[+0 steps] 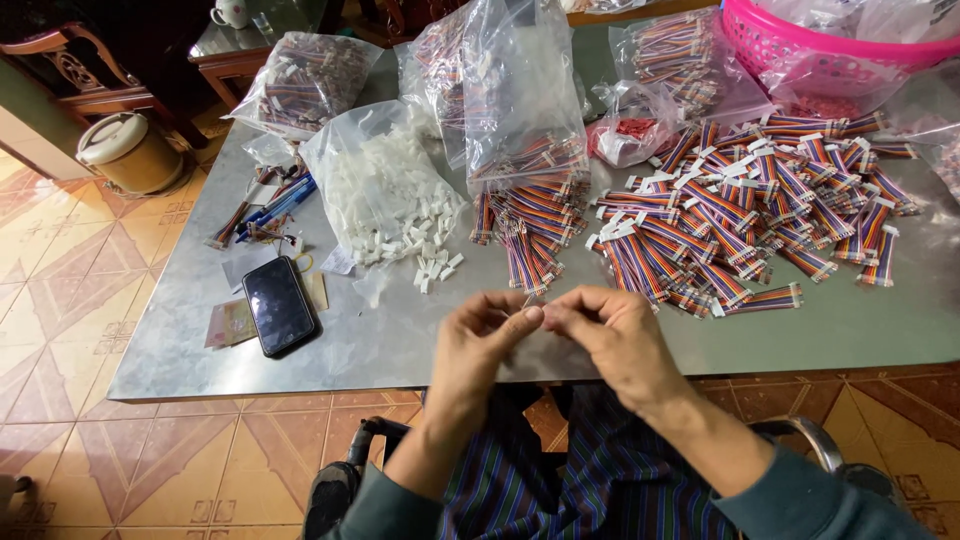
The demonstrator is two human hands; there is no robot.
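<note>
My left hand [478, 345] and my right hand [610, 335] meet at the near edge of the metal table [380, 340], fingertips pinched together on a small piece; a thin sliver shows between them at the top. What the piece is I cannot tell. Just beyond my hands lies a spill of short rainbow ribbon cables [530, 235] from an open clear bag [520, 100]. A wider heap of ribbon cables with white connectors [750, 215] spreads to the right. A bag of white plastic connectors [385, 190] lies to the left.
A black phone [278, 305] rests on paper notes at the near left. Pens and loose cables [262, 208] sit behind it. More cable bags [305, 80] and a pink basket [830, 45] stand at the back. A cream pot [130, 150] stands on the tiled floor.
</note>
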